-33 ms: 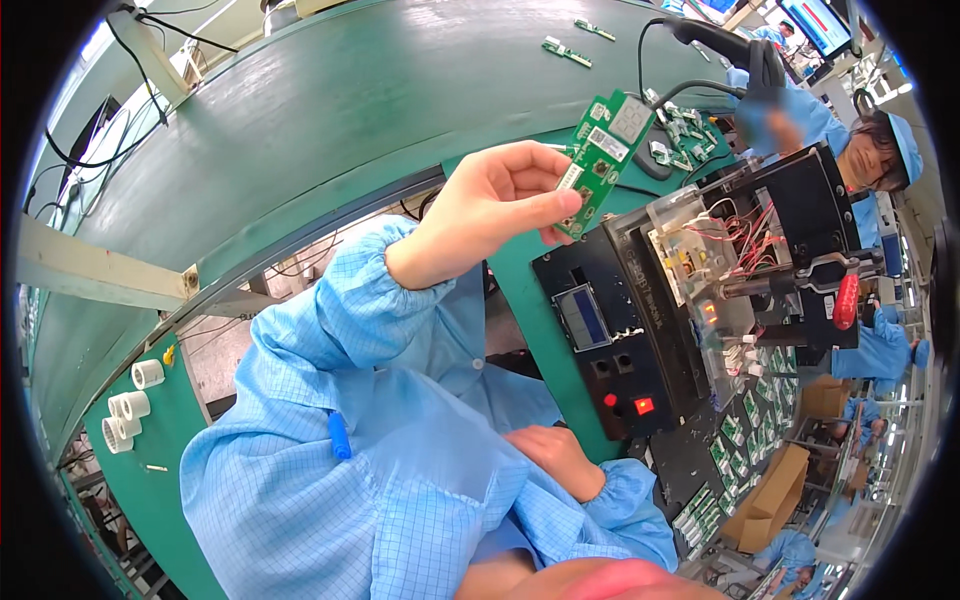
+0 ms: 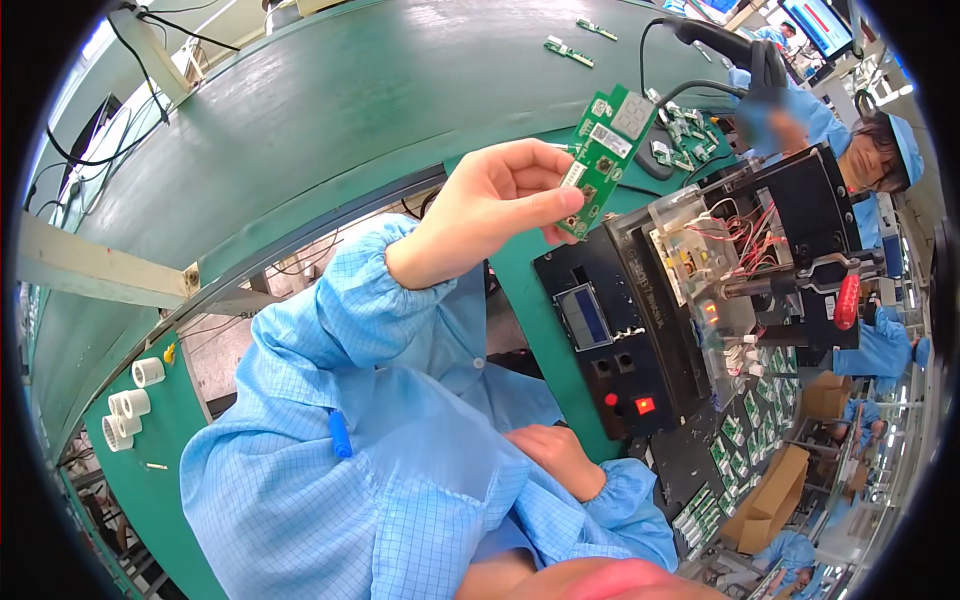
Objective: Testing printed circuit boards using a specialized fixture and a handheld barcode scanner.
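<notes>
My left hand (image 2: 500,203) pinches a green circuit board (image 2: 603,160) between thumb and fingers, with the thumb on its near face. The board is held tilted, showing a grey digit display, white labels and several small buttons. Behind and beneath it is a black test fixture (image 2: 625,340) with a small screen, a lit red switch, a clear cover, red wires and a red-handled clamp. My right hand (image 2: 555,458) rests against my blue smock, near the fixture's front edge. Its fingertips are hidden by the cloth, and nothing shows in it.
Rows of green circuit boards (image 2: 735,455) lie beyond the fixture. More boards (image 2: 685,135) are piled near black cables. Two small boards (image 2: 568,52) lie on the green bench (image 2: 350,110). White tape rolls (image 2: 130,403) stand at left. Co-workers in blue (image 2: 880,150) are at right.
The circuit board in my left hand has shifted very slightly up and right. My right hand and the fixture look the same.
</notes>
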### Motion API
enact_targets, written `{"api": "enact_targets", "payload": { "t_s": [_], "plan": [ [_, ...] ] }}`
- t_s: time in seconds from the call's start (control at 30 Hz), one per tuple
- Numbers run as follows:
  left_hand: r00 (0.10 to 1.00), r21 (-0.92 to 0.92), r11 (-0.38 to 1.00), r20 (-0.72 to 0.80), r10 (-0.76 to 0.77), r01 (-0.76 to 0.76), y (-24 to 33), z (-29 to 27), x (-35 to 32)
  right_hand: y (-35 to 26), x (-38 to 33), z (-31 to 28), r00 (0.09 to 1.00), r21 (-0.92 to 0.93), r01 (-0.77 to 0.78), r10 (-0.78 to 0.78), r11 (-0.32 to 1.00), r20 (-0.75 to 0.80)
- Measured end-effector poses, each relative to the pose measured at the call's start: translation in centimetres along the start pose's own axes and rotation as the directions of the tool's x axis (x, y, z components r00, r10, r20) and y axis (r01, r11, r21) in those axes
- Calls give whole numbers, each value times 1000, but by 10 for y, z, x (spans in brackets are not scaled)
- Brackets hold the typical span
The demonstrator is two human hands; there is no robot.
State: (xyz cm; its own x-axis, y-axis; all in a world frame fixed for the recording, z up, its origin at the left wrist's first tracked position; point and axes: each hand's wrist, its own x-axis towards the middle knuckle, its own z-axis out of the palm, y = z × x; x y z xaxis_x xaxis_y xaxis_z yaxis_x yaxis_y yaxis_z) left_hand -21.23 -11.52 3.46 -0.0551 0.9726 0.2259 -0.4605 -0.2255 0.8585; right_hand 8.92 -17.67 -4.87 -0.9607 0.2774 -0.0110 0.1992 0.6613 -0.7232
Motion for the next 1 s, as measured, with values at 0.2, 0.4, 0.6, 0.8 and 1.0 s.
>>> {"api": "enact_targets", "payload": {
  "t_s": [0.2, 0.4, 0.6, 0.8, 1.0],
  "plan": [
    [996, -28, 996, 6, 88, -88, 8, 2, -4, 0, 0, -1, 1000, -11, -10, 10, 1000, 22],
    [992, -87, 989, -55, 113, -117, 22, -4, -12, 1, 1, 3, 999, 12, 30, -30, 999, -27],
    [979, -178, 963, -73, 192, -203, 32, -14, -24, -1, -1, 2, 1000, -6, -17, 17, 1000, 13],
    [972, -149, 964, -120, 203, -220, 44, -25, -42, -11, 5, 2, 999, 43, -5, 7, 999, -44],
    [943, -142, 961, -271, 194, -238, 57, -57, -79, -12, 6, 5, 997, 18, 20, -19, 1000, -71]
  ]
}}
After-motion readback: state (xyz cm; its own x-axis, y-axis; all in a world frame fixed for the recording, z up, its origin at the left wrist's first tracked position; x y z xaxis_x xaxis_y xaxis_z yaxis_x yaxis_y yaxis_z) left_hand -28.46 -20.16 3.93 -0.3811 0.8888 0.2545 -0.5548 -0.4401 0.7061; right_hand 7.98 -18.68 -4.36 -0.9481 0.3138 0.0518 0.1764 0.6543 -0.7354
